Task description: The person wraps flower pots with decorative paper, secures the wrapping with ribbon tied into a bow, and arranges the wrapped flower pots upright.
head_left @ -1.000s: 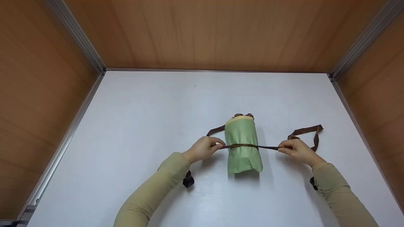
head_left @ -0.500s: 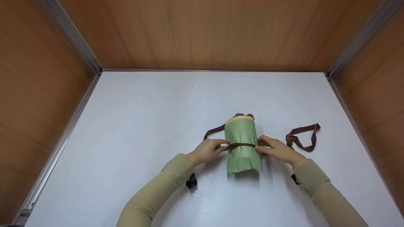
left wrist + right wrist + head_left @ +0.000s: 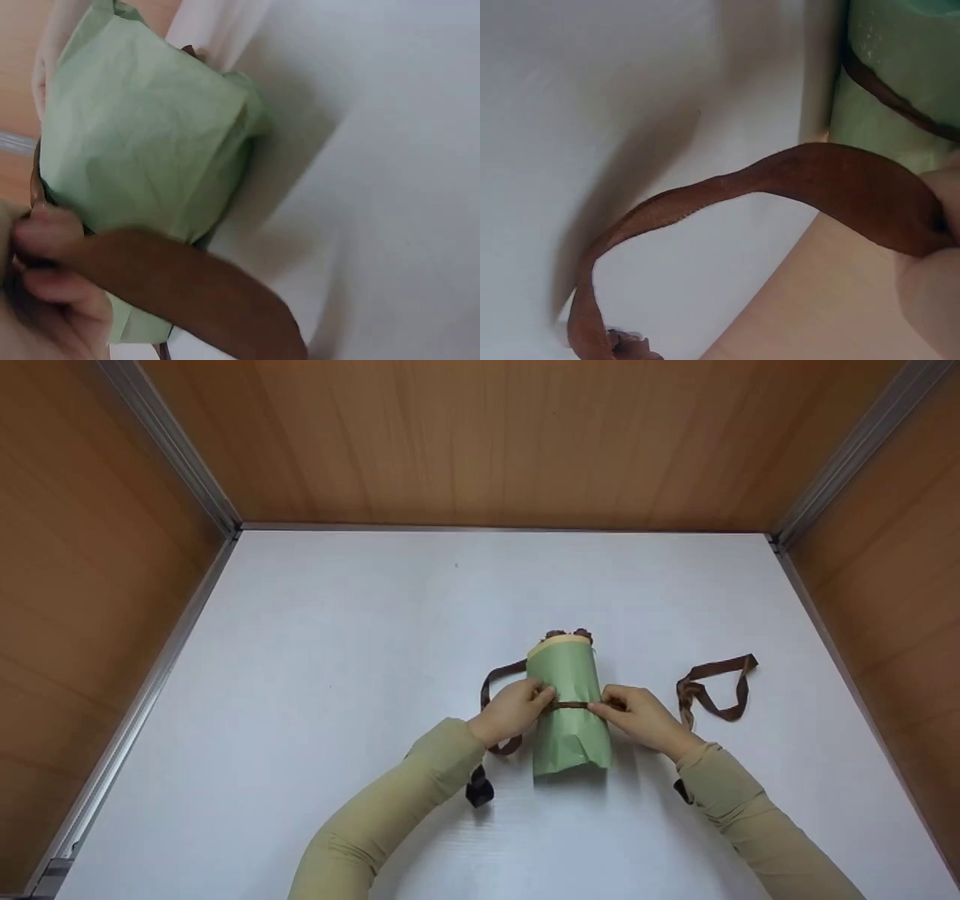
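Observation:
A green paper-wrapped bundle (image 3: 571, 742) lies on the white table, its cream-edged top showing brown, crinkled tips (image 3: 555, 634). Around its middle runs a brown ribbon (image 3: 573, 705), pulling the paper in. My left hand (image 3: 511, 712) pinches the ribbon over the bundle's left side; in the left wrist view a wide loose length of ribbon (image 3: 187, 289) trails from the fingers. At the right edge of the bundle, my right hand (image 3: 641, 716) pinches the other side of the ribbon. A twisted length of ribbon (image 3: 840, 195) arcs out of that hand in the right wrist view.
The right ribbon tail (image 3: 724, 667) lies in a bent loop on the white table (image 3: 360, 622). Another stretch of ribbon (image 3: 495, 675) curves out left of the bundle. Wooden panels (image 3: 457, 442) with metal rails stand at the back and both sides.
My right hand has come in leftward along the ribbon to the bundle. The left hand has shifted right onto the bundle's side, and the bundle sits slightly further left.

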Available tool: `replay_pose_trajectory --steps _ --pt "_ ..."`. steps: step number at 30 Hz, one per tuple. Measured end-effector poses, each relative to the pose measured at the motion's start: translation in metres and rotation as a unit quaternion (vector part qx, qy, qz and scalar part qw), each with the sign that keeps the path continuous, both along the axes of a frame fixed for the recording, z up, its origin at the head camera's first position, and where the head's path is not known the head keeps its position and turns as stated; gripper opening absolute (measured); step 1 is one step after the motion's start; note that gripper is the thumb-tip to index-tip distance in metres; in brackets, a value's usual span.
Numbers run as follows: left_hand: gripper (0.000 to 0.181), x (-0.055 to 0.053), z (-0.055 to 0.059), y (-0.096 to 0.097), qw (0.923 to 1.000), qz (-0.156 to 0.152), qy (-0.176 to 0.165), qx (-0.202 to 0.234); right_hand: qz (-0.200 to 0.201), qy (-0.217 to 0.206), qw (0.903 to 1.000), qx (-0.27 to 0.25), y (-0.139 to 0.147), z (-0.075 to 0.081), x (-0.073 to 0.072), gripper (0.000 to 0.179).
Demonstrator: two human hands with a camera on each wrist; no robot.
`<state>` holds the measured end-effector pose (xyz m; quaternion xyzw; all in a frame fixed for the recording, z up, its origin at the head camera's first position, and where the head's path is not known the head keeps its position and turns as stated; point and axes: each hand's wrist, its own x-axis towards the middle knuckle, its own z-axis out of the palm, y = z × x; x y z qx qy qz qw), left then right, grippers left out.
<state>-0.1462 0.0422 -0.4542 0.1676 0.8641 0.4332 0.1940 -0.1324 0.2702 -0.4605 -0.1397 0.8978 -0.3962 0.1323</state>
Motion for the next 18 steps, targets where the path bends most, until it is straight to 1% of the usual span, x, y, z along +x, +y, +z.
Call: replay_pose_trajectory --steps 3,5,9,12,15,18 --pt "0.039 0.0012 0.0024 0.0023 0.9996 0.023 -0.001 -0.013 -0.008 -0.002 0.9999 -0.01 -0.0016 -0.0012 0.0007 0.029" --pt "0.039 0.003 0.0028 0.0035 0.9993 0.025 0.009 -0.026 -0.011 -0.001 0.9998 -0.016 -0.0021 -0.0017 0.0009 0.03" --pt "0.031 0.0074 0.0027 0.0068 0.9984 0.025 0.036 -0.036 -0.012 0.003 0.9997 -0.019 -0.0026 -0.0018 0.0011 0.032" --pt "0.026 0.0093 0.0035 0.0092 0.9987 0.035 0.034 -0.015 -0.013 0.009 0.9998 -0.015 -0.0025 -0.0022 0.0014 0.033" --pt "0.025 0.0085 0.0032 0.0101 0.9989 0.042 0.019 0.007 -0.011 0.019 0.9997 -0.013 -0.0017 -0.0029 0.0018 0.034" --pt "0.024 0.0066 0.0008 0.0075 0.999 0.033 0.03 0.008 -0.003 0.035 0.9992 -0.017 0.0003 -0.0034 0.0025 0.032"
